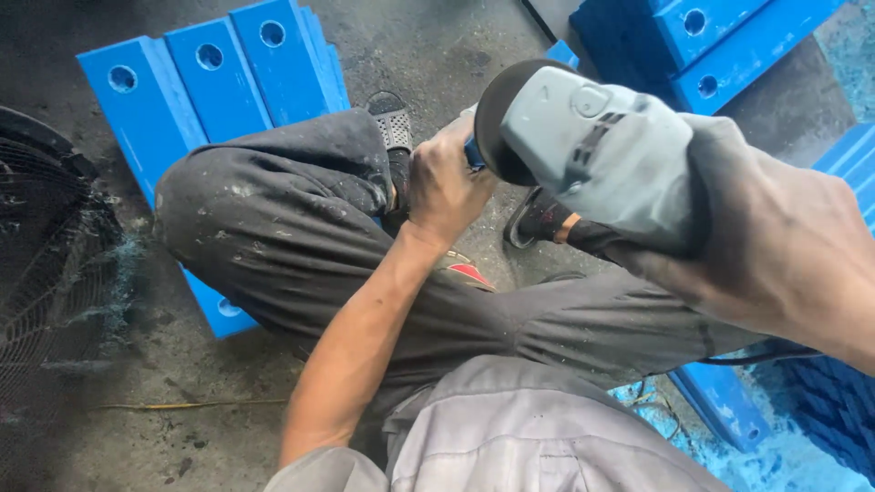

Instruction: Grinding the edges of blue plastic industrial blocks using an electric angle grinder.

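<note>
Right hand (775,246) is wrapped tight around the rear body of a grey plastic angle grinder (602,150), fingers closed over the housing, lifting the tool above the lap. Left hand (444,187) is curled shut at the grinder's front, beside the dark round grinding disc (499,118), gripping what looks like a small blue part near the spindle; what exactly it pinches is hidden by the fingers. The person squats on a dusty concrete floor (182,428), knees in stained dark trousers (283,237), with sandalled feet below the tool.

To do this well, I judge the right grip should stay firm and the tool still, while the left fingers keep to the hub and off the disc's edge.

The grinder's long axis runs from the right hand at lower right up toward the upper left, head end pointing away from the body, disc face turned toward the left hand.

Blue plastic blocks with round holes (214,77) lie on the floor beyond the knees, more (711,46) at upper right. A black wire fan guard (46,246) sits at left.
</note>
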